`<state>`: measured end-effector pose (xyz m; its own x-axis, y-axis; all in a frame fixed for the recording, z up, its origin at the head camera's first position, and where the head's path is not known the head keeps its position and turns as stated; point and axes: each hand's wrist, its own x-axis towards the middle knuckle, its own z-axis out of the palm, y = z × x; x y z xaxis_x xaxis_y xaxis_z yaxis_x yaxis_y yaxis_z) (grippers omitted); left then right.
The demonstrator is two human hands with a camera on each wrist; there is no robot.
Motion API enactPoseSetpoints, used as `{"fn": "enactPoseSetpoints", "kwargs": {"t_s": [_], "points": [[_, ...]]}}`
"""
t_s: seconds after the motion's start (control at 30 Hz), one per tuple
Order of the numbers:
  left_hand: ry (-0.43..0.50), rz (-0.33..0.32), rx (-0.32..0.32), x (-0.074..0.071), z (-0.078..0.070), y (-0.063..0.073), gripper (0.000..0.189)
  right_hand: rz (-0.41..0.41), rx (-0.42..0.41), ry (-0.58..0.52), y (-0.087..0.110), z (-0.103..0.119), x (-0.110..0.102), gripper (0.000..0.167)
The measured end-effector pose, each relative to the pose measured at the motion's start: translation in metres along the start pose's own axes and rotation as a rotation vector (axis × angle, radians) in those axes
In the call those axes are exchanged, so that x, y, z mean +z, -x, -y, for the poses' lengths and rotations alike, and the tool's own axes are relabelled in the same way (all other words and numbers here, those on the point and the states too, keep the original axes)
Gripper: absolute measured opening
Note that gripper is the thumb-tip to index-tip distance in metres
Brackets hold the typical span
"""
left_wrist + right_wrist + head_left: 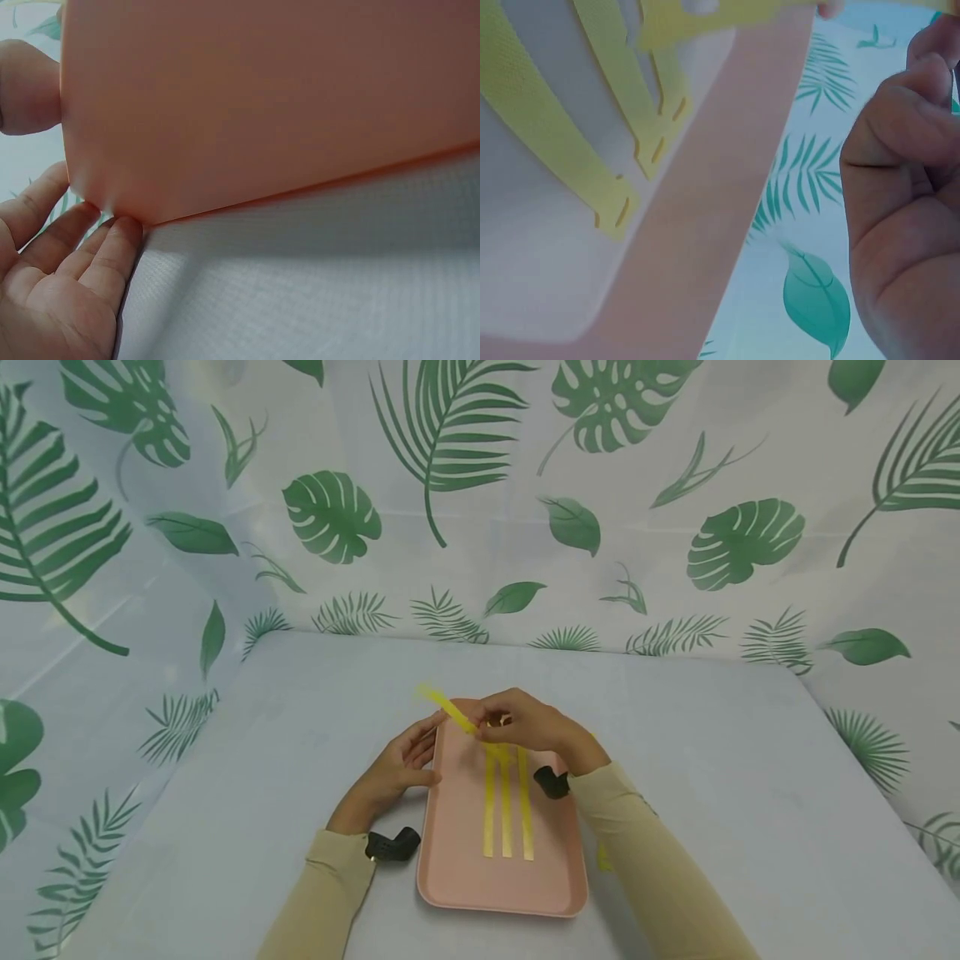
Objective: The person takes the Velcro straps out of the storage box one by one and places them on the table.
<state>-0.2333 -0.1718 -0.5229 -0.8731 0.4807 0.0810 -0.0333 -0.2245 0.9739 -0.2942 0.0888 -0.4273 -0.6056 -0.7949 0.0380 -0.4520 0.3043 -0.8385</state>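
My right hand (525,720) is raised over the far part of a pink tray (495,889), with thumb and fingers pinching a flat yellow strip (452,710). One end of that strip points up to the left, blurred. Inside the tray, three yellow strips (506,814) lie lengthwise side by side. Their far ends have small slots, as the right wrist view shows. At the tray's left side, my left hand (397,768) holds the rim, thumb over the edge and fingertips (124,232) against the outer wall.
A bit of yellow (604,858) shows on the white tabletop (720,793) right of the tray, partly behind the right sleeve. Black wrist cameras (393,845) sit on both wrists. A leaf-printed cloth (480,527) hangs behind and along the sides.
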Motion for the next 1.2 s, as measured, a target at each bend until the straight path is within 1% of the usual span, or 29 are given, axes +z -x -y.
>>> {"fn": "enactPoseSetpoints", "kwargs": {"t_s": [0.07,0.27,0.37,0.77,1.2], "points": [[0.003,0.004,0.001,0.000,0.000,0.000,0.102,-0.013,0.013,-0.018,0.002,0.000,-0.001,0.009],[0.029,0.003,-0.011,-0.002,0.000,0.001,0.105,-0.028,0.039,-0.131,0.009,0.001,-0.003,0.007],[0.029,0.002,-0.012,-0.002,0.000,0.002,0.105,-0.042,0.054,-0.160,0.012,0.002,-0.003,0.006],[0.044,0.012,0.015,-0.001,0.000,0.001,0.105,-0.082,0.098,-0.199,0.029,0.008,-0.005,0.009],[0.046,0.017,0.010,0.000,-0.001,0.002,0.108,-0.157,0.117,-0.233,0.046,0.010,-0.008,0.012]]}}
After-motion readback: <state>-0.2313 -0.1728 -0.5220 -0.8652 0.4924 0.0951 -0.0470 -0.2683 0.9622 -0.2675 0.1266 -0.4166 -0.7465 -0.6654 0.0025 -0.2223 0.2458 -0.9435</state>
